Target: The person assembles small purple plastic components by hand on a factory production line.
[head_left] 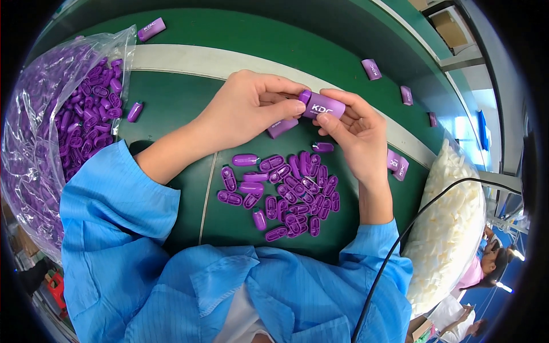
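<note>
My right hand (360,131) grips a short, light-to-dark purple casing (329,107) with white print on its side. At the casing's left end, my left hand (249,108) pinches a small dark purple plastic cap (305,96) between thumb and fingers. The cap sits against the casing's end; whether it is inside cannot be seen. Just below my left fingers a second purple casing (281,129) lies on the table, partly hidden. Under my hands spreads a pile of oval purple plastic caps (294,191), some with their hollow side up. One more cap (323,147) lies near my right wrist.
A clear bag (34,137) heaped with purple caps stands at left. At right bulges a bag of cream pieces (449,223), with a black cable (394,246) crossing before it. Beyond a pale rail (189,60), several casings (371,69) lie on a green belt (257,34).
</note>
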The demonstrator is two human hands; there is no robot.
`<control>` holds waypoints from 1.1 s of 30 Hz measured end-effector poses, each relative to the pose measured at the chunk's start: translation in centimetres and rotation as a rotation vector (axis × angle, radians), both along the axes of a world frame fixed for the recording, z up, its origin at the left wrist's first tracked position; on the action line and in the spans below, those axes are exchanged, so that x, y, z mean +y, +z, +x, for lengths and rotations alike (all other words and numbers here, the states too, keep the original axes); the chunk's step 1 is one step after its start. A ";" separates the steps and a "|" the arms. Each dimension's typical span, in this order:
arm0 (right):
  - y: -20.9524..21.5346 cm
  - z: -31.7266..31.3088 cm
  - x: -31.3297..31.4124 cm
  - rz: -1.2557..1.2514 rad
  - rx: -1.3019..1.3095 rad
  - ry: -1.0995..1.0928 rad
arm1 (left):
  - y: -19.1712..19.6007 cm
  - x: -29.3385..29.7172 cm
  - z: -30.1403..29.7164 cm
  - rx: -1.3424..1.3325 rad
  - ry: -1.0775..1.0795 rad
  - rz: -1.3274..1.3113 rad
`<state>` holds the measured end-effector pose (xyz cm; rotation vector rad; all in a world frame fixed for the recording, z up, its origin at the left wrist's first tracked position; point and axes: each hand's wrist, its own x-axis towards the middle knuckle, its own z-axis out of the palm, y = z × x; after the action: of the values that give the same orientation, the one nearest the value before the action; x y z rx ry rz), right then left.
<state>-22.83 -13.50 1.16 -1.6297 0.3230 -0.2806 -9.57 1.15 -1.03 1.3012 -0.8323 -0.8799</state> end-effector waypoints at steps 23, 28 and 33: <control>-1.0 -0.2 3.2 -0.307 -0.155 -0.227 | 0.4 0.2 -2.2 -0.844 0.332 -0.118; -0.9 2.8 0.9 -0.327 -0.136 -0.243 | 0.1 -2.5 2.0 -0.283 0.168 -0.038; -0.6 6.8 -9.0 -1.117 0.108 -0.354 | -0.6 -3.7 9.7 -0.612 0.464 0.134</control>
<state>-16.03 -22.46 0.60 -2.6890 0.5988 -0.7289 0.16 -2.52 -1.65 1.8277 -0.8868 -0.1611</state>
